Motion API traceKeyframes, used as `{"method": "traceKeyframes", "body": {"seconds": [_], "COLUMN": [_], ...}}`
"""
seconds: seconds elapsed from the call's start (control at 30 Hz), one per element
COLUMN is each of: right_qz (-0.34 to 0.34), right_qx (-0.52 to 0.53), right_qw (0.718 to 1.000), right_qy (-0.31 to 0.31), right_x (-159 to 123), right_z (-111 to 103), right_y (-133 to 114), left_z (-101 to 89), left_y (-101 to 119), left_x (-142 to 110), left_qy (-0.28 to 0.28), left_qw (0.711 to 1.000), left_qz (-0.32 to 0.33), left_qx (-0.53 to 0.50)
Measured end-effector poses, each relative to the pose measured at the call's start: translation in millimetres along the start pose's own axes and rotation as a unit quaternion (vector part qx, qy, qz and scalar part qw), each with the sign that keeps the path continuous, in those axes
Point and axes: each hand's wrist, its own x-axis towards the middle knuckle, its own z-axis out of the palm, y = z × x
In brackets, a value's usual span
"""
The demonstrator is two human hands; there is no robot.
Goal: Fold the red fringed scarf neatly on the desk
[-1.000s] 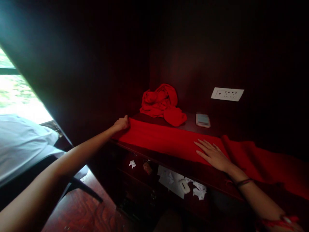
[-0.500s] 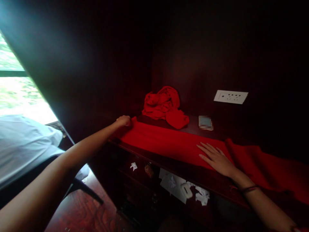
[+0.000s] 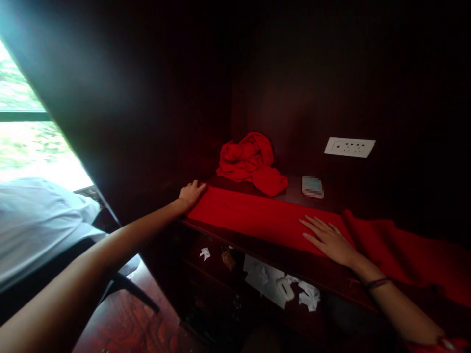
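Observation:
A long strip of red cloth (image 3: 250,211) lies along the dark wooden desk, its left part smooth and its right part rippled into folds. My left hand (image 3: 191,193) rests on the strip's left end near the side panel, its fingers somewhat apart over the edge. Flat on the cloth, right of the middle, lies my right hand (image 3: 329,240) with fingers stretched and spread. Behind the strip, a crumpled heap of red cloth (image 3: 246,157) sits in the back corner.
A blurred-out phone-like object (image 3: 312,187) lies near the back wall, below a white socket panel (image 3: 349,147). An open shelf underneath holds paper scraps (image 3: 309,295) and a small white object (image 3: 285,289). To the left are a dark chair (image 3: 128,289) and white fabric (image 3: 44,220).
My left hand has loosened from a closed grip on the cloth's left end and now lies over it, and that end has flattened. My right hand stays in place.

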Motion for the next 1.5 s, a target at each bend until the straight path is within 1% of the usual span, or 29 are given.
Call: {"method": "traceKeyframes", "body": {"seconds": [0.07, 0.1, 0.13, 0.2, 0.27, 0.33, 0.4, 0.47, 0.57, 0.67, 0.73, 0.8, 0.87, 0.9, 0.93, 0.97, 1.0, 1.03, 1.1, 1.2, 1.4, 1.5], "right_qz": [0.0, 0.0, 0.0, 0.0, 0.0, -0.002, -0.006, -0.007, -0.008, -0.008, -0.007, -0.009, -0.009, -0.008, -0.008, -0.007, -0.007, -0.006, 0.0, 0.008, 0.022, 0.025], "right_qx": [-0.001, -0.001, -0.002, -0.002, -0.001, -0.001, -0.002, -0.005, -0.01, -0.012, -0.012, -0.011, -0.01, -0.01, -0.01, -0.009, -0.008, -0.007, -0.003, 0.002, -0.004, -0.007], "right_qw": [1.0, 1.0, 1.0, 1.0, 1.0, 1.0, 1.0, 1.0, 1.0, 1.0, 1.0, 1.0, 1.0, 1.0, 1.0, 1.0, 1.0, 1.0, 1.0, 1.0, 1.0, 1.0], "right_qy": [-0.003, -0.003, -0.003, -0.003, -0.001, 0.004, 0.008, 0.005, -0.006, -0.008, -0.004, -0.002, -0.001, -0.001, -0.002, -0.002, -0.003, -0.003, -0.004, -0.008, -0.013, -0.009], "right_x": [0.3, 0.3, 0.4, 0.5, 0.5, 0.4, 0.1, -0.3, -0.5, -0.4, -0.3, -0.1, -0.1, -0.2, -0.5, -0.9, -1.4, -2.0, -3.1, -3.3, 4.8, 8.5], "right_z": [-0.9, -1.1, -1.1, -0.5, 0.8, 1.8, 1.7, 0.2, -2.6, -3.7, -3.3, -2.6, -2.3, -2.5, -2.9, -3.6, -4.4, -5.4, -7.2, -9.1, -7.2, -5.7], "right_y": [-1.1, -1.5, -1.6, -1.2, -0.2, 0.8, 0.9, -0.2, -2.7, -3.9, -3.9, -3.7, -3.7, -3.9, -4.3, -4.8, -5.6, -6.4, -8.4, -10.6, -9.7, -7.5], "left_z": [5.8, 6.3, 5.6, 3.0, 2.9, 8.3, 17.9, 28.0, 37.5, 36.6, 30.8, 21.9, 12.1, 7.8, 4.3, 2.1, 1.3, 1.7, 5.3, 12.6, 21.7, 24.7], "left_y": [0.5, 0.6, 1.5, 7.0, 18.1, 30.6, 37.3, 33.8, 13.8, -4.4, -6.1, 3.0, 21.5, 33.1, 45.3, 57.2, 68.0, 76.9, 87.7, 89.6, 88.0, 88.5], "left_x": [-5.2, -5.8, -5.4, -2.8, 0.0, 2.0, 3.2, 4.3, 7.1, 12.0, 15.9, 18.2, 15.9, 12.3, 7.2, 0.9, -6.0, -12.5, -21.8, -20.6, 9.3, 16.2], "left_qy": [-0.01, -0.011, -0.011, -0.017, -0.022, -0.036, -0.066, -0.102, -0.119, -0.136, -0.146, -0.145, -0.131, -0.117, -0.101, -0.08, -0.072, -0.083, -0.104, -0.115, -0.116, -0.108], "left_qw": [0.998, 0.996, 0.996, 0.997, 0.999, 0.998, 0.992, 0.987, 0.986, 0.987, 0.987, 0.988, 0.99, 0.991, 0.992, 0.991, 0.986, 0.979, 0.97, 0.967, 0.964, 0.964], "left_qz": [0.05, 0.063, 0.065, 0.038, 0.02, 0.044, 0.068, 0.059, 0.045, 0.04, 0.025, 0.004, -0.001, 0.009, 0.027, 0.06, 0.102, 0.14, 0.173, 0.184, 0.203, 0.208], "left_qx": [0.044, 0.055, 0.063, 0.063, 0.029, -0.03, -0.079, -0.107, -0.104, -0.077, -0.065, -0.06, -0.06, -0.065, -0.073, -0.09, -0.109, -0.124, -0.137, -0.132, -0.124, -0.126]}}
